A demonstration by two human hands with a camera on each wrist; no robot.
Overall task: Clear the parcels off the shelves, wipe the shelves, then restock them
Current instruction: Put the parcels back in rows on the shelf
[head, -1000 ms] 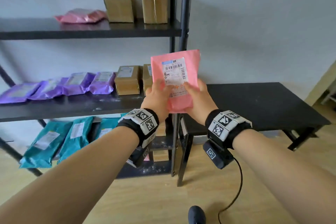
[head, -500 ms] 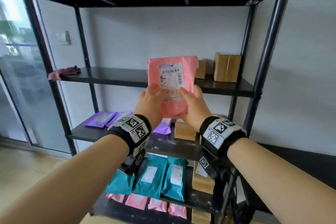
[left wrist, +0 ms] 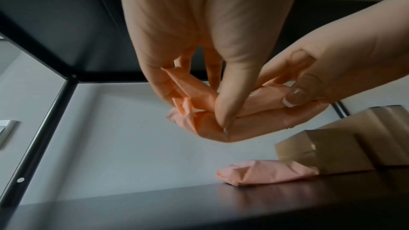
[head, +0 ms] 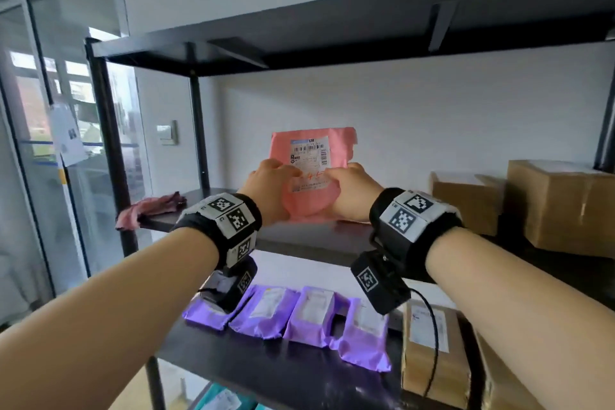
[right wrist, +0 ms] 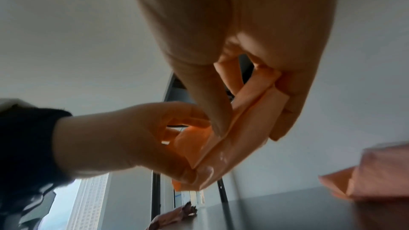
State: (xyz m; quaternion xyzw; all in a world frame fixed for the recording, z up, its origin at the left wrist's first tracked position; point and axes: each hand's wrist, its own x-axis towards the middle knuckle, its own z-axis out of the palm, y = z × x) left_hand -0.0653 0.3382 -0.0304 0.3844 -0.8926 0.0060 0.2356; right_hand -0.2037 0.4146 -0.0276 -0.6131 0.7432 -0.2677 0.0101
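A pink mailer bag (head: 312, 173) is held upright over the upper shelf (head: 309, 236) — just beside a second pink bag (left wrist: 267, 174) lying by the cardboard boxes (head: 519, 203). It is pinched at its lower half by the left hand (head: 269, 190) and the right hand (head: 352, 191), fingers curled round it. The bag looks soft, light and crinkly — probably a bit slippery, so it is best gripped at the folded edges.

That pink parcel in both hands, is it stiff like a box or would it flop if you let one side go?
Probably floppy: the pink parcel is a thin plastic mailer, and its lower edge creases where the left hand and right hand pinch it. It bulges low down, so the contents seem soft. Likely light, and the glossy film may be a little slippery.
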